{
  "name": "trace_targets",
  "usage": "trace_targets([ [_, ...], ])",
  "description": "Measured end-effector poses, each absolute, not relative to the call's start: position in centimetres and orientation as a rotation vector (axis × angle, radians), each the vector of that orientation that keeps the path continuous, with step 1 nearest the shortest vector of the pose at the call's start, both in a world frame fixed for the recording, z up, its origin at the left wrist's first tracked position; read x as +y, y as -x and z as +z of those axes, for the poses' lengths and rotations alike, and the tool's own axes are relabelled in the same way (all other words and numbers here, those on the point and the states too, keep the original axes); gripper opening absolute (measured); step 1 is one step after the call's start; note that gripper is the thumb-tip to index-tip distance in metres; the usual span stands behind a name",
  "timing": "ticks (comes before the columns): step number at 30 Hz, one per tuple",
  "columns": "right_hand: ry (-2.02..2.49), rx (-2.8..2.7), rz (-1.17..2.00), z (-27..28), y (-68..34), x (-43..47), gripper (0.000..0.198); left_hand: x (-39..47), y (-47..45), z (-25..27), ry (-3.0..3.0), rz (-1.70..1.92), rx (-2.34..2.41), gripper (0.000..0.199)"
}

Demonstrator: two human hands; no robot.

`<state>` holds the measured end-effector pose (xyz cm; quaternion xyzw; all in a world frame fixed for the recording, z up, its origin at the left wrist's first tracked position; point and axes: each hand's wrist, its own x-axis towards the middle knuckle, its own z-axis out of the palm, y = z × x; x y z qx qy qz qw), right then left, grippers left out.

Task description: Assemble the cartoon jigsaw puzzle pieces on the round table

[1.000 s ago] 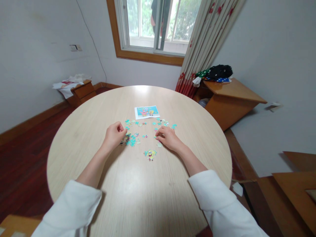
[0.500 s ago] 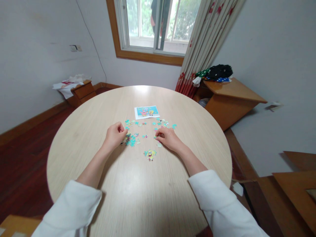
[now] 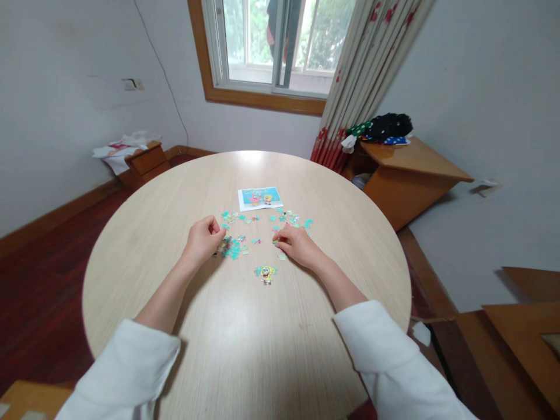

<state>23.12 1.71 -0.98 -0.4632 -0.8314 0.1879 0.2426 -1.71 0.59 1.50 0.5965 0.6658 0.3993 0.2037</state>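
Observation:
My left hand (image 3: pixel 203 239) is closed, its fingertips at the edge of a heap of puzzle pieces (image 3: pixel 231 249), mostly turquoise. Whatever the left fingers hold, if anything, is too small to make out. To the right, my right hand (image 3: pixel 295 242) pinches a small puzzle piece (image 3: pixel 275 241), partly hidden by the fingers. Between the hands lies a loose pink and turquoise piece (image 3: pixel 256 241). Nearer to me is a joined cluster (image 3: pixel 266 274) showing a yellow cartoon figure. Beyond the hands lies a printed picture sheet (image 3: pixel 261 199) with cartoon figures on turquoise.
More loose pieces (image 3: pixel 289 217) lie behind my right hand. Everything rests on a round light wood table (image 3: pixel 245 350). Behind it are a window (image 3: pixel 280 52) and a curtain (image 3: pixel 359 76). A wooden cabinet (image 3: pixel 411 169) with cloths stands at the right.
My right fingertips have shifted very slightly to the left with the small piece. The left hand and the pieces on the table look the same.

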Motion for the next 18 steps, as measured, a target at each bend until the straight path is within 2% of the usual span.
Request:
trace_targets([
  [8, 1.240, -2.257, 0.521, -0.78, -23.09, 1.56, 0.012, 0.66, 1.80, 1.32, -1.677, 1.121, 1.847, 0.022],
  [18, 1.218, -1.941, 0.681, -0.81, -22.59, 1.13, 0.009, 0.50, 1.58, 1.17, -1.692, 1.152, 1.771, 0.023],
])
